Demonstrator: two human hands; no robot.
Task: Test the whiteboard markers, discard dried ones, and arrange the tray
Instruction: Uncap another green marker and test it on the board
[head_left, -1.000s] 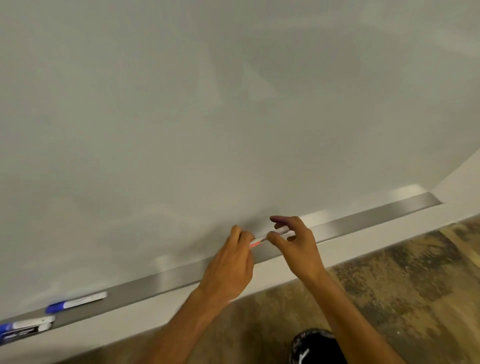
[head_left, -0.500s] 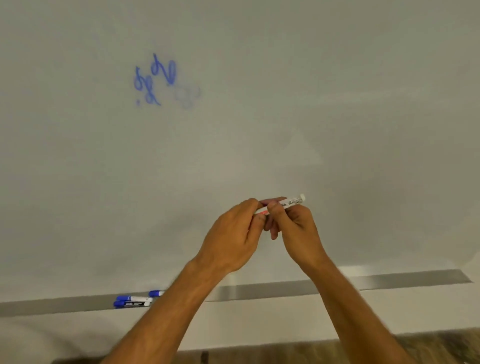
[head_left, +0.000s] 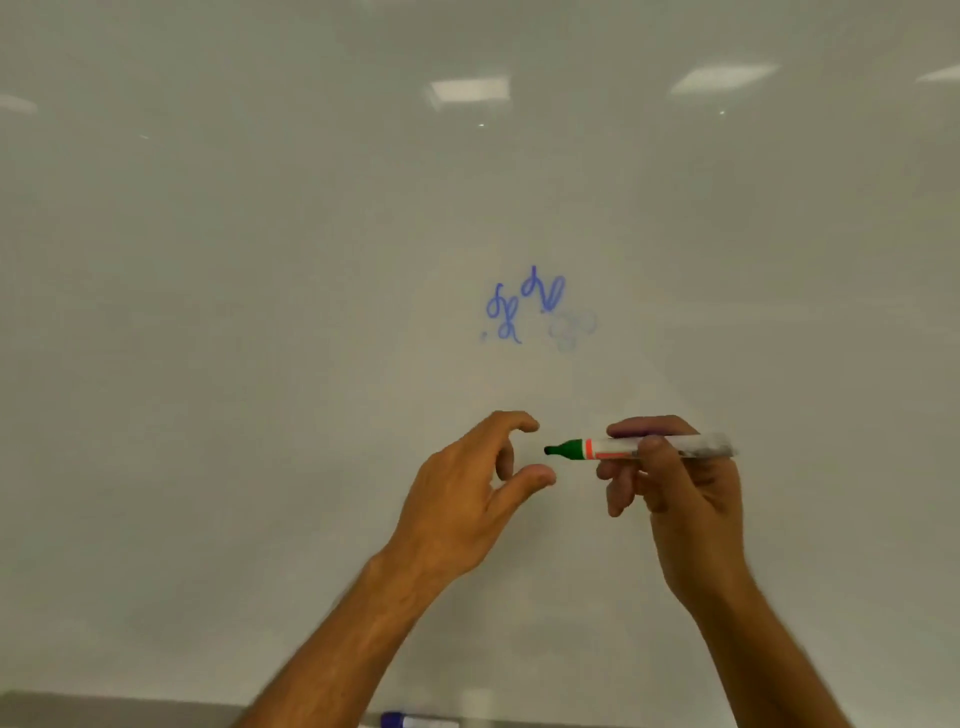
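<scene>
Our right hand (head_left: 675, 483) was closed around the barrel of the green whiteboard marker (head_left: 639, 448), thumb in front and fingertips (head_left: 631, 428) curled over the top, pinching it near the middle. The marker lay level, its uncapped green nib (head_left: 550, 450) pointing toward nine o'clock and its pale tail sticking out past the knuckles toward three o'clock. We judged it light and rigid, with a smooth plastic barrel that could slip in a loose pinch, so a hold closer to the orange band near the nib would probably give better control for writing.

Just beside the nib, at nine o'clock from it, our left hand (head_left: 467, 488) was loosely curled, thumb and forefinger apart; whether it hid the cap in the palm we could not tell. It was not touching the marker.

At twelve o'clock from both hands, well apart, blue scribbles (head_left: 524, 306) sat on the whiteboard (head_left: 208, 312), with a fainter, paler squiggle (head_left: 571, 327) just beside them at three o'clock. At six o'clock, at the bottom edge, the metal tray (head_left: 78, 709) held a blue-capped marker (head_left: 410, 720), only partly in view.
</scene>
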